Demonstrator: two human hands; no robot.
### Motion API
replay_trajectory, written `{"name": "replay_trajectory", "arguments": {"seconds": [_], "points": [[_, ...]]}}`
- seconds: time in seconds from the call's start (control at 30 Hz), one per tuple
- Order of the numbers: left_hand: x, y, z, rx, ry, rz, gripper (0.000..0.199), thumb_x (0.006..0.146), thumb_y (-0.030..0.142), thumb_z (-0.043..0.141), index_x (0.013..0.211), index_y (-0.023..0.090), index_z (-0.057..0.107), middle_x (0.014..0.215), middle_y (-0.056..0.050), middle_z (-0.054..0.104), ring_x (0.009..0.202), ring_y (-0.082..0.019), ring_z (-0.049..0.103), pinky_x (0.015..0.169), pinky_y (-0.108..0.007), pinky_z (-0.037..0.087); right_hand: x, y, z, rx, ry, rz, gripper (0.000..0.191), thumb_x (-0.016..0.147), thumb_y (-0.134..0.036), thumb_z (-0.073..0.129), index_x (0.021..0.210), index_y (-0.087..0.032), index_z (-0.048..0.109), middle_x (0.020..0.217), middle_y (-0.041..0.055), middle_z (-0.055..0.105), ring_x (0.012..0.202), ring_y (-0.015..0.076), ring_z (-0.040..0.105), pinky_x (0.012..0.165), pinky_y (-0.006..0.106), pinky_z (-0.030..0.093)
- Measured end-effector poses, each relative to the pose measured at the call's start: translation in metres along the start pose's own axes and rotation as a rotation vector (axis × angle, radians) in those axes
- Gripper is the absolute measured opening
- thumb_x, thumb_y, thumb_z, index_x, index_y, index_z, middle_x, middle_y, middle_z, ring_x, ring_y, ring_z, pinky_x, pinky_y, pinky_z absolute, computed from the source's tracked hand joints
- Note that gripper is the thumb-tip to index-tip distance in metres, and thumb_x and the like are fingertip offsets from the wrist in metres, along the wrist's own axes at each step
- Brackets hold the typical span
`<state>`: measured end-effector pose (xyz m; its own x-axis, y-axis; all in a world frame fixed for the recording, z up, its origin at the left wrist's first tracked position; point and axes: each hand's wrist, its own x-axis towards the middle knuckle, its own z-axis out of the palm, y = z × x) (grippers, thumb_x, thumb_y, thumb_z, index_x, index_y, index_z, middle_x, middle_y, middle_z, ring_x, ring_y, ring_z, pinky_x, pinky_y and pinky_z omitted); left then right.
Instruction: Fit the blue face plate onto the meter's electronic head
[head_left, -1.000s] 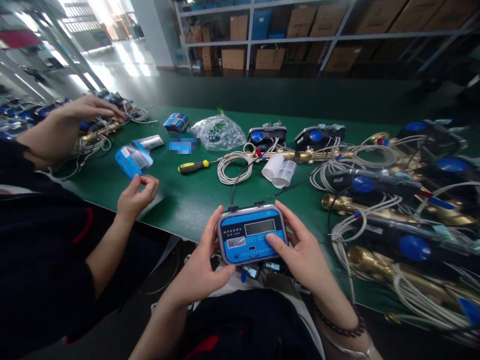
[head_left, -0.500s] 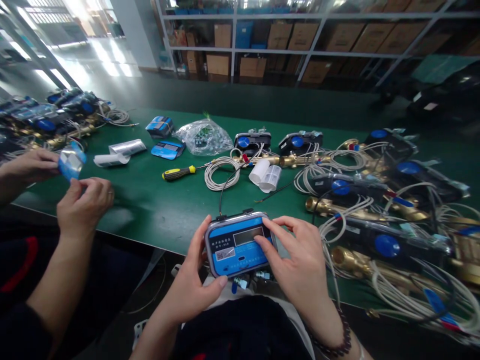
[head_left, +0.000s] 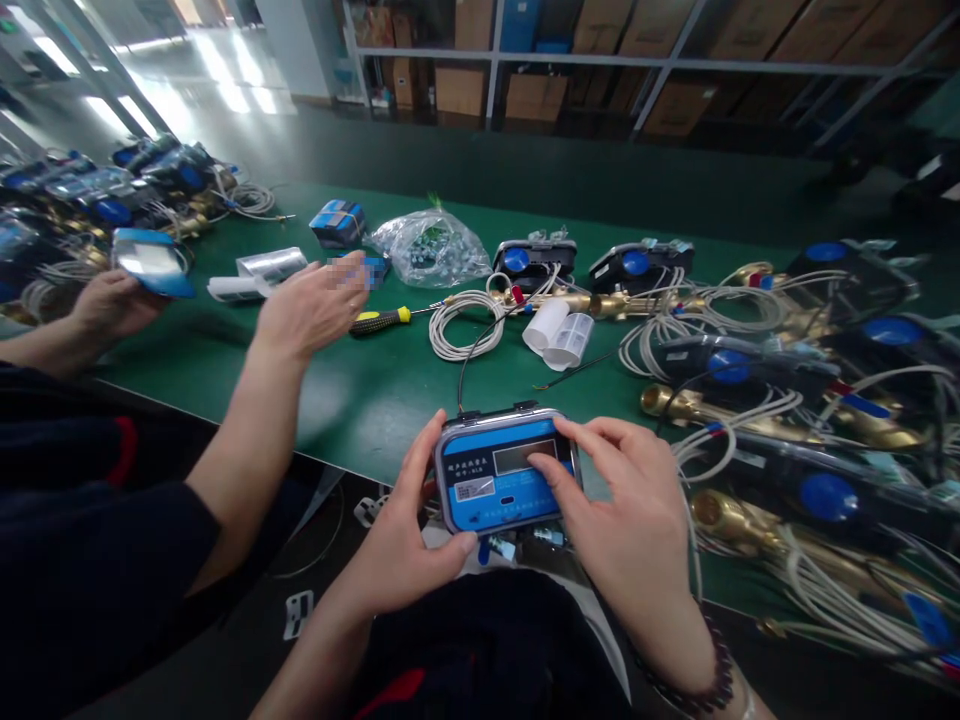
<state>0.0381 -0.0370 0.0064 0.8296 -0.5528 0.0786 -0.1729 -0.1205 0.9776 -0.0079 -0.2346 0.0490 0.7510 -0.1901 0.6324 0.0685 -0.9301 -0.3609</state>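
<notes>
A blue meter display unit (head_left: 495,478) with a grey screen sits over my lap at the near edge of the green table (head_left: 375,390). My left hand (head_left: 409,545) grips its left side, thumb under the lower edge. My right hand (head_left: 626,505) holds its right side, with the thumb pressed on the screen's lower right corner. A black cable runs from the unit's top toward a coil of white wire (head_left: 469,325).
A co-worker on the left holds a blue unit (head_left: 150,262) in one hand (head_left: 112,300) and reaches the other hand (head_left: 311,305) over the table. Nearby lie a yellow-handled screwdriver (head_left: 384,321), a plastic bag (head_left: 435,250), clear cups (head_left: 561,335) and several brass meters with cables (head_left: 787,400).
My right thumb has slid from the unit's face onto its screen corner. The co-worker's one hand has risen and reached out over the table; the other still holds a blue unit.
</notes>
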Motion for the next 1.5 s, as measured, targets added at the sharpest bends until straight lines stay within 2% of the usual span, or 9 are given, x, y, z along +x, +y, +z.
{"name": "replay_trajectory", "arguments": {"seconds": [0.23,0.43,0.57,0.63,0.83,1.2,1.27,1.4,1.5], "points": [[-0.001,-0.002,0.001,-0.007,0.025,-0.009,0.088,0.077,0.022,0.066,0.149,0.032,0.018,0.158,-0.005,0.014,0.143,-0.028,0.021,0.11,-0.041,0.039,-0.002,0.003,-0.001,-0.052,-0.013,-0.033,0.019,0.091,-0.026,0.058,0.106,-0.017,0.065,0.091,0.0085,0.06,0.083,0.0231,0.054,0.076,0.039,0.044],[0.013,0.017,0.027,-0.006,0.317,-0.214,0.073,0.073,0.028,0.067,0.139,0.023,0.038,0.141,-0.009,0.045,0.122,-0.026,0.052,0.099,-0.039,0.049,-0.007,0.006,0.012,0.185,-0.09,0.121,0.042,0.091,-0.042,0.057,0.127,-0.019,0.053,0.12,0.0115,0.056,0.111,0.0255,0.053,0.093,0.043,0.047],[0.02,0.023,0.037,0.013,0.458,-0.248,0.063,0.069,0.03,0.068,0.129,0.02,0.05,0.129,-0.008,0.055,0.114,-0.025,0.057,0.1,-0.04,0.049,-0.01,0.008,0.017,0.308,-0.131,0.173,0.047,0.089,-0.04,0.059,0.133,-0.024,0.049,0.129,0.0085,0.055,0.118,0.0244,0.052,0.099,0.043,0.047],[0.02,0.022,0.033,-0.03,0.435,-0.239,0.06,0.071,0.029,0.066,0.129,0.02,0.051,0.13,-0.007,0.056,0.114,-0.024,0.057,0.1,-0.038,0.049,-0.011,0.008,0.017,0.333,-0.133,0.188,0.046,0.088,-0.039,0.06,0.131,-0.025,0.051,0.128,0.0079,0.056,0.117,0.0247,0.053,0.098,0.043,0.047],[0.019,0.023,0.012,-0.17,0.19,-0.227,0.066,0.073,0.025,0.065,0.136,0.021,0.045,0.136,-0.007,0.052,0.112,-0.022,0.059,0.09,-0.031,0.055,-0.008,0.008,0.016,0.366,-0.114,0.183,0.044,0.087,-0.036,0.062,0.128,-0.023,0.053,0.126,0.0073,0.058,0.116,0.0224,0.055,0.099,0.039,0.048],[0.028,0.029,0.034,0.18,0.474,-0.143,0.056,0.072,0.033,0.07,0.124,0.018,0.052,0.122,-0.009,0.058,0.112,-0.025,0.056,0.102,-0.043,0.044,-0.009,0.008,0.018,0.376,-0.111,0.199,0.045,0.087,-0.04,0.061,0.128,-0.024,0.054,0.125,0.0077,0.058,0.116,0.0243,0.054,0.098,0.043,0.048],[0.029,0.021,0.028,0.1,0.417,-0.123,0.053,0.079,0.04,0.065,0.127,0.019,0.052,0.127,-0.009,0.057,0.116,-0.025,0.055,0.104,-0.042,0.042,-0.006,0.009,0.019,0.386,-0.113,0.205,0.045,0.086,-0.042,0.062,0.127,-0.023,0.055,0.125,0.0079,0.058,0.115,0.0237,0.055,0.098,0.041,0.048],[0.021,-0.001,0.013,-0.257,0.262,-0.062,0.055,0.092,0.053,0.043,0.137,0.021,0.045,0.14,-0.01,0.048,0.13,-0.025,0.045,0.109,-0.04,0.039,0.003,0.011,0.02,0.409,-0.137,0.232,0.046,0.086,-0.043,0.062,0.126,-0.022,0.057,0.123,0.0079,0.06,0.113,0.0238,0.056,0.097,0.041,0.049],[0.01,-0.009,0.012,-0.25,0.176,-0.017,0.083,0.081,0.05,0.064,0.148,0.028,0.023,0.154,-0.009,0.028,0.138,-0.028,0.033,0.108,-0.039,0.042,0.009,0.012,0.022,0.428,-0.155,0.252,0.045,0.084,-0.042,0.063,0.125,-0.022,0.059,0.122,0.0079,0.06,0.111,0.0241,0.058,0.096,0.042,0.049]]}}
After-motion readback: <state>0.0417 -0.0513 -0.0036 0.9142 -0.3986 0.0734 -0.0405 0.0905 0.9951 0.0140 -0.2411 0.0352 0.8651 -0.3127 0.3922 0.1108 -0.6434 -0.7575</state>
